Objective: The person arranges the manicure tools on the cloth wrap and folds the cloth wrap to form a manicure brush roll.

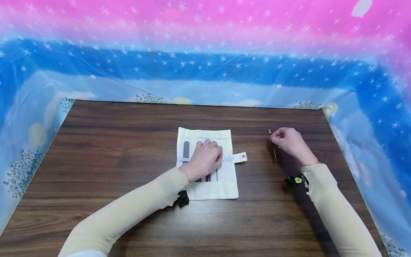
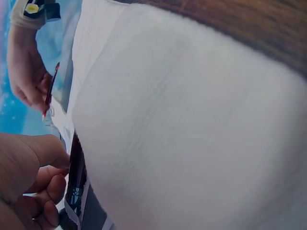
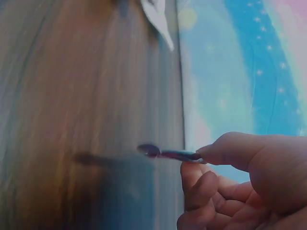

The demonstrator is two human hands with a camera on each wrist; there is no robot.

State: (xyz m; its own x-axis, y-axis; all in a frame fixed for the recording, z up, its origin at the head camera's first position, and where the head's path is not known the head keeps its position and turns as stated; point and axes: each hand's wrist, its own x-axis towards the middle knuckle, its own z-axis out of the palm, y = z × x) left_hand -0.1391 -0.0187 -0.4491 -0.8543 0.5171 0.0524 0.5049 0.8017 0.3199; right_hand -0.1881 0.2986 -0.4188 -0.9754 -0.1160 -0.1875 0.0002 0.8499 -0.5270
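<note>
Right hand: grip clamped on slender tool, toward the far right corner of the surface. Left hand: rests on white pouch, about midway between side edges; grip state cannot be determined.

Head view bright, faint glare and right-side shadows on tabletop; wrist views dimmer, right one blurry.

A passable gap separates the right hand from the white rectangular cloth case; the left hand blocks its middle.
</note>
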